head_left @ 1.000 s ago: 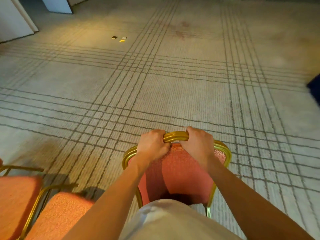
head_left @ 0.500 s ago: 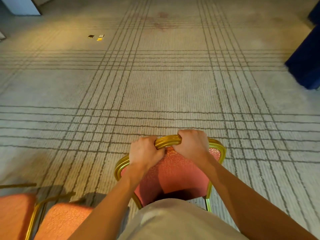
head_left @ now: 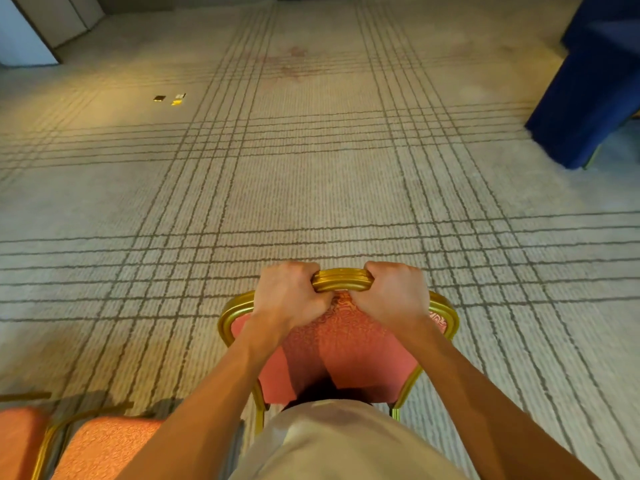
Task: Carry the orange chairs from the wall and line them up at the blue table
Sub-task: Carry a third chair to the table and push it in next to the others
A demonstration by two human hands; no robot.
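Note:
I hold an orange chair (head_left: 346, 344) with a gold frame in front of my body, its padded back facing me. My left hand (head_left: 289, 296) and my right hand (head_left: 391, 296) both grip the gold top rail, side by side. The chair's seat and legs are hidden below my shirt. The blue table (head_left: 588, 91), draped in dark blue cloth to the floor, stands at the far right. Two more orange chairs (head_left: 100, 448) sit at the bottom left, only their seats and gold frames showing.
Beige carpet with a grey grid of lines (head_left: 311, 185) stretches ahead. A few small metal floor plates (head_left: 169, 98) lie at the upper left. A light wall panel or door (head_left: 24, 36) stands at the top left corner.
The view has swung right: the blue table has come further into sight at the right, and the chairs at the bottom left have slid toward the edge. Both hands keep their grip.

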